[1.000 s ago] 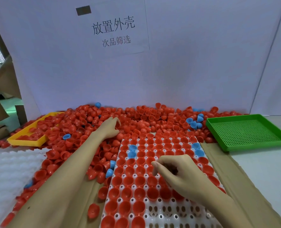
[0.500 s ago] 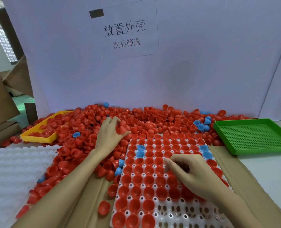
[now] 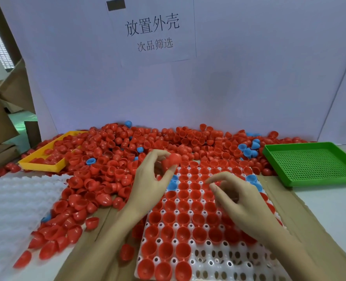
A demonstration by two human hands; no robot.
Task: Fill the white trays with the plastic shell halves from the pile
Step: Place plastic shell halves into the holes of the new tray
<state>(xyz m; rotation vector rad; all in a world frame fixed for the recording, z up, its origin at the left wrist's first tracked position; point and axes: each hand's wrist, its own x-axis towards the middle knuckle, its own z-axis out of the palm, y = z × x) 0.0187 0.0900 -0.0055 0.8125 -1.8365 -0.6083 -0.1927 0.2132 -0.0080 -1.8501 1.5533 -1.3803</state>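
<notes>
A white tray point(image 3: 218, 262) lies in front of me, most of its cups holding red shell halves and a few blue ones; cups at the near right stand bare. A large pile of red shell halves point(image 3: 111, 159) spreads behind and left of it. My left hand point(image 3: 152, 179) is raised over the tray's far left corner, fingers pinching a red shell half point(image 3: 173, 160). My right hand point(image 3: 235, 197) hovers over the tray's middle, fingers curled and apart; I see nothing in it.
A yellow tray point(image 3: 46, 166) half buried in shells sits at the far left, a green perforated tray point(image 3: 314, 165) at the right. White foam sheet point(image 3: 12, 201) lies at the near left. Brown cardboard point(image 3: 302, 216) underlies the white tray. A white backboard with a paper sign stands behind.
My left hand left the pile and came right over the tray with a red shell half pinched in it. My right hand lifted off the tray cups and its fingers opened.
</notes>
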